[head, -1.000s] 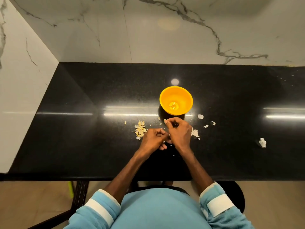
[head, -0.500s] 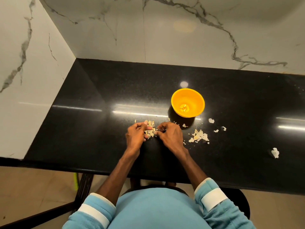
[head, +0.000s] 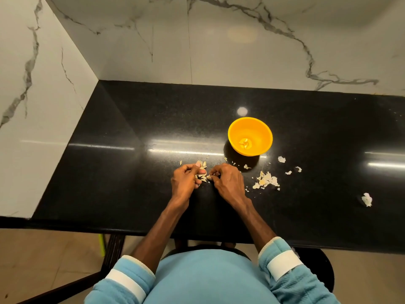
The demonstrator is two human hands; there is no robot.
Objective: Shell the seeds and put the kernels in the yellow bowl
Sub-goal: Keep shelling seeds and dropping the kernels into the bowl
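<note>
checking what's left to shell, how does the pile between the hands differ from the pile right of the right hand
The seed pile holds whole, long seeds, bunched; the shell pile is ragged broken flakes, spread looser. Fingers reach the seed pile; nothing touches the shell pile. Both lie on the black counter, outside the yellow bowl.

Setting: domestic kitchen, by your view. Polished black stone counter [head: 153,119] fitted into a corner of white marble-veined wall tiles [head: 219,51]; beige tiled floor [head: 43,255]; black stool [head: 324,270] under you.
</note>
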